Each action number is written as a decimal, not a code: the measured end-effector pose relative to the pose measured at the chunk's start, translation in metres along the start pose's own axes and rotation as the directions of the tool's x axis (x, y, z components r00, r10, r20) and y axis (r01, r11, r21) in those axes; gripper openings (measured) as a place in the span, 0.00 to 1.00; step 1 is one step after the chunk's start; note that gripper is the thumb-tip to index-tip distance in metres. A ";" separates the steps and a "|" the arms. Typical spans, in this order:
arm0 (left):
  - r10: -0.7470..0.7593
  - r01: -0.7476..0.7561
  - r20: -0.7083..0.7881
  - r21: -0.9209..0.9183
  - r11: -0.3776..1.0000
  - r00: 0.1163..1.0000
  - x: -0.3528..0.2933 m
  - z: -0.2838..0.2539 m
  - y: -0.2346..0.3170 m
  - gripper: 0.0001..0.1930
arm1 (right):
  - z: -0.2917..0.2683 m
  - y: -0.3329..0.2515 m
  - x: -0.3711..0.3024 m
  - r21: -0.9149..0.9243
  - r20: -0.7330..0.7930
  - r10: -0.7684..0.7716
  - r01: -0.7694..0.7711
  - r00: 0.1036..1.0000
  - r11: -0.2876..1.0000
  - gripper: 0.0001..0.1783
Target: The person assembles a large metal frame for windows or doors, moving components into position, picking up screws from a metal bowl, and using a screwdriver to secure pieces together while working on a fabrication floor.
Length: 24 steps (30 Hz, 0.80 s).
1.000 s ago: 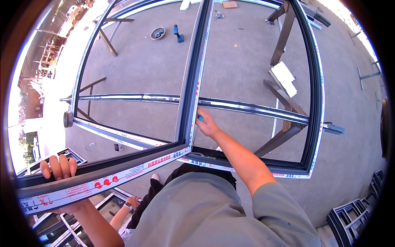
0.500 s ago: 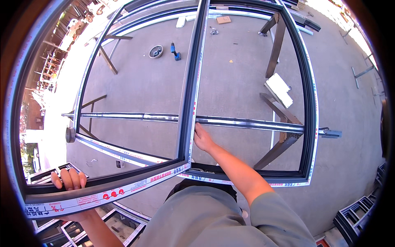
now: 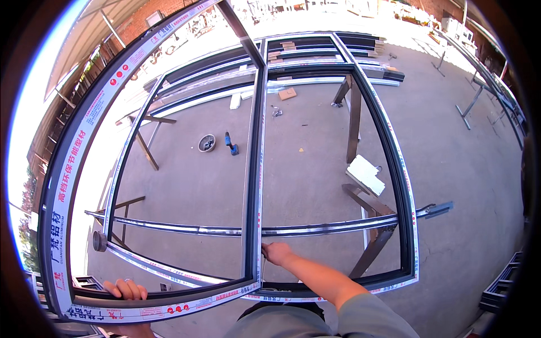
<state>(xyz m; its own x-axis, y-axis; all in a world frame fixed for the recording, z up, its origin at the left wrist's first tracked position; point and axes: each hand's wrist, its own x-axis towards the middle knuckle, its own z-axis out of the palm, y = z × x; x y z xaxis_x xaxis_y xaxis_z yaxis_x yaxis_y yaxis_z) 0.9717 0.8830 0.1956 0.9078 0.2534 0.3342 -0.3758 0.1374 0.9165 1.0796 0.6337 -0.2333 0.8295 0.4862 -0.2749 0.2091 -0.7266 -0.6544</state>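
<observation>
A big aluminium window frame (image 3: pixel 253 169) lies across trestles above the concrete floor (image 3: pixel 462 169). The left hand (image 3: pixel 128 289) curls its grip over the near rail; the right hand (image 3: pixel 276 252) pinches the centre mullion (image 3: pixel 256 197).

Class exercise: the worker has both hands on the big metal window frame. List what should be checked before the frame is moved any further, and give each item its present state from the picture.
1. Left hand gripping the window frame bottom rail: ok.
2. Right hand on the centre mullion: ok.
3. Frame level: not ok, left side raised.
4. Floor beneath clear: not ok, drill and round tin lie there.
5. Trestle bearing the frame: cannot tell.
</observation>
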 end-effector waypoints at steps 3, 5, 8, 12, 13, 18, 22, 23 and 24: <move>0.007 -0.007 0.011 -0.005 1.000 1.000 0.001 0.003 0.003 0.40 | -0.012 -0.019 0.011 -0.108 0.117 0.179 -0.167 0.977 0.980 0.19; 0.020 -0.019 0.024 -0.017 1.000 1.000 0.003 0.011 0.002 0.40 | 0.019 -0.007 0.038 -0.124 0.100 0.334 -0.322 0.937 0.939 0.18; 0.030 -0.030 -0.006 -0.029 0.999 1.000 0.005 0.011 -0.008 0.41 | 0.020 0.001 0.043 -0.116 0.085 0.362 -0.352 0.928 0.929 0.17; 0.027 -0.027 -0.053 -0.007 1.000 0.998 -0.004 0.003 -0.003 0.41 | 0.001 -0.011 0.019 0.020 0.045 0.194 -0.195 0.980 0.981 0.17; 0.022 -0.022 -0.058 0.002 1.000 0.998 -0.004 0.003 -0.002 0.41 | 0.002 -0.004 0.014 0.112 0.022 0.173 -0.174 0.985 0.978 0.17; 0.046 -0.047 -0.042 -0.027 0.999 0.998 -0.002 -0.003 -0.008 0.41 | 0.022 0.027 -0.009 0.963 0.203 0.152 -0.225 0.967 0.147 0.18; 0.058 -0.059 -0.044 -0.025 0.998 0.997 -0.003 -0.003 -0.005 0.38 | 0.064 0.011 -0.010 0.994 0.015 0.226 0.011 0.974 -0.113 0.17; 0.044 -0.044 0.009 -0.046 0.998 0.999 -0.005 -0.002 -0.001 0.34 | 0.077 0.010 -0.001 0.998 -0.052 0.293 0.060 0.955 -0.020 0.13; -0.057 0.130 0.238 -0.306 0.943 0.970 -0.006 0.001 0.011 0.36 | 0.082 0.009 0.007 0.992 -0.127 0.361 0.108 0.924 0.072 0.09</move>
<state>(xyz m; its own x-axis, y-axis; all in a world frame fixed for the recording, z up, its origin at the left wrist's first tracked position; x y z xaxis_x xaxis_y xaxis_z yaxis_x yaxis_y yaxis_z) 0.9618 0.8817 0.2039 0.9459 0.0102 0.3243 -0.2931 0.4554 0.8406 1.0451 0.6703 -0.2989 0.9075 0.1259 -0.4008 -0.4092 0.4811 -0.7753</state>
